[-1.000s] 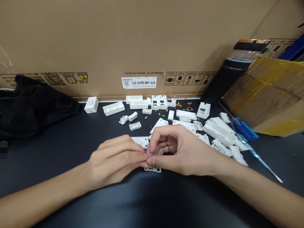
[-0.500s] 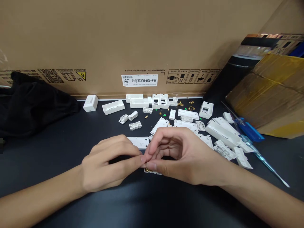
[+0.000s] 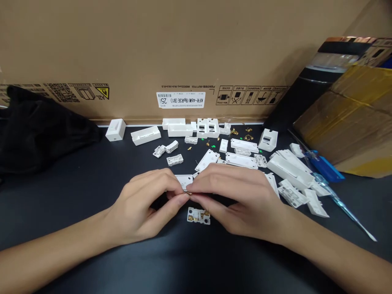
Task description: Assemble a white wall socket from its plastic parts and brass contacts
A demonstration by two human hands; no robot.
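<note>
Between the fingertips of both hands is a small brass piece (image 3: 188,193), mostly covered by the fingers. My left hand (image 3: 150,206) pinches it from the left and my right hand (image 3: 235,200) from the right. Just below the fingers a small white plastic base (image 3: 199,216) lies on the black table, with brass contacts set in it. Behind the fingertips, a flat white plate (image 3: 184,180) is partly hidden.
White plastic housings (image 3: 180,130) and brass bits (image 3: 248,137) lie at the back. On the right are a screwdriver (image 3: 344,208), a taped box (image 3: 352,122) and a black cylinder (image 3: 303,90). Black cloth (image 3: 39,134) lies left; a large carton (image 3: 183,49) stands behind.
Both hands have lifted and moved up, away from the white base, which now shows in full. The brass piece has come into sight between the fingertips.
</note>
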